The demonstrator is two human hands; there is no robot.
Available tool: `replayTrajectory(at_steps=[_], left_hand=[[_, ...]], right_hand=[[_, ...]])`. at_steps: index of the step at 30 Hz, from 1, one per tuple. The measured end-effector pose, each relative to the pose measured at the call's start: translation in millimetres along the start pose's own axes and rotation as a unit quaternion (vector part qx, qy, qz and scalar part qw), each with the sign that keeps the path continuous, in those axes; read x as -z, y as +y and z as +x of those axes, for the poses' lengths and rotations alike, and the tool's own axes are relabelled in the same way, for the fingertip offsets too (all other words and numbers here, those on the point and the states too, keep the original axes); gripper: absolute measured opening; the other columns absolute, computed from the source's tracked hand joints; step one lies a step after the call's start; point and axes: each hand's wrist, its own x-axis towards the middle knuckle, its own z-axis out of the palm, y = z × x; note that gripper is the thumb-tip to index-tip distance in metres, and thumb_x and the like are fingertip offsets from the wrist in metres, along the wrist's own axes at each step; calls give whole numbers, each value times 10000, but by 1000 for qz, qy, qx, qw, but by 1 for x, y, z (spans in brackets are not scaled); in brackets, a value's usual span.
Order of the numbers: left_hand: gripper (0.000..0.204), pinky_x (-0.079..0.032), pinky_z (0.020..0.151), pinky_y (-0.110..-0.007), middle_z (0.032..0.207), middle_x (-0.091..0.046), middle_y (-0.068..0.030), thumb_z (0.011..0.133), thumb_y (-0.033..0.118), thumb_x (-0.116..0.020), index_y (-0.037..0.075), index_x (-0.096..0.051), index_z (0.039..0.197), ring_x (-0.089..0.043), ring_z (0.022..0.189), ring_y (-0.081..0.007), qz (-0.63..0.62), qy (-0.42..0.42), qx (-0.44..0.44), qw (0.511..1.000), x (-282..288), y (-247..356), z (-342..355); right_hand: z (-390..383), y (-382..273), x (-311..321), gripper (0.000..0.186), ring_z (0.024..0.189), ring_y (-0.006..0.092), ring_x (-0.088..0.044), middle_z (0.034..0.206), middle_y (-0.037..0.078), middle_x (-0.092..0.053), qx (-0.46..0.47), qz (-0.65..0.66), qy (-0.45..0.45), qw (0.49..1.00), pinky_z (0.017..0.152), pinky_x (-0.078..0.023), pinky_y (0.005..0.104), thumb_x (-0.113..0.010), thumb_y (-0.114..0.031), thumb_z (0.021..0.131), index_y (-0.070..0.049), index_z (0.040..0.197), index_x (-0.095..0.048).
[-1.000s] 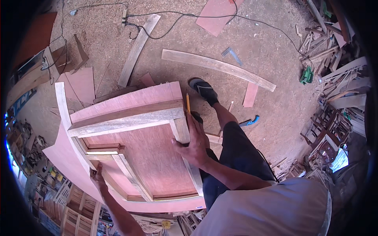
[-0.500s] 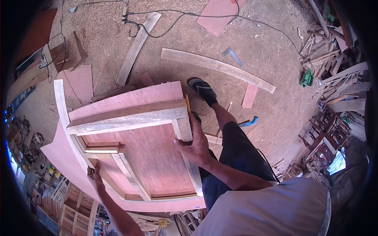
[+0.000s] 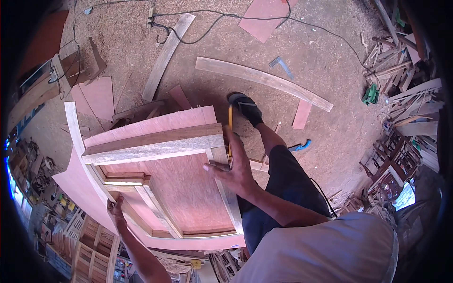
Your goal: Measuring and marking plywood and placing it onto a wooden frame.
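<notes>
The pink plywood sheet (image 3: 85,188) spreads beneath the wooden frame (image 3: 158,207), showing beyond its far, left and near edges. The frame lies in front of me; I'd judge it stiff and fairly heavy, rough rather than slippery, best gripped at opposite outer rails, away from the thin panel inside. Along the frame's left edge, the curved strip (image 3: 78,139) looks light and a little springy, so I'd take it near its middle. My left hand (image 3: 116,210) is clamped there, thumb inward, fingers curled outside. My right hand (image 3: 240,175) spans the frame's right rail, thumb spread apart; I cannot tell whether it presses. Its fingers hold a slim pencil (image 3: 230,118) just beside the frame's far right corner.
</notes>
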Motion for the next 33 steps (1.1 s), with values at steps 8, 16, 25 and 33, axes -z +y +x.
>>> replayTrajectory(at_steps=[8,16,25,33], left_hand=[[539,-515,955,-366,1148,-714,-36,796,145,-881,38,-713,1296,-639,1032,-212,-34,-26,-3,999,-11,9,-8],[552,-502,981,-356,1174,-713,-22,793,102,-854,37,-712,1322,-640,1050,-206,-54,-25,17,998,1,5,-6],[625,-449,1073,-354,1244,-709,-29,776,97,-869,15,-700,1372,-622,1139,-211,-39,-46,15,998,0,13,-11],[616,-458,1056,-353,1235,-723,-29,782,153,-904,21,-718,1354,-632,1119,-197,-51,-54,6,997,-4,18,-15]], right_hand=[[15,-15,-8,1097,1352,420,-600,1474,260,-553,-13,-70,18,997,1100,-524,513,-924,-238,827,-24,1678,-266],[10,-10,-22,1047,1357,400,-601,1477,253,-580,27,-57,41,997,1126,-466,492,-883,-185,836,-8,1677,-287],[9,-12,-21,1043,1340,355,-620,1488,219,-597,40,-64,55,996,1109,-449,454,-904,-172,818,-6,1671,-328],[5,-6,-26,1011,1296,336,-653,1443,196,-635,70,-77,87,991,1080,-531,450,-912,-183,827,-43,1660,-358]])
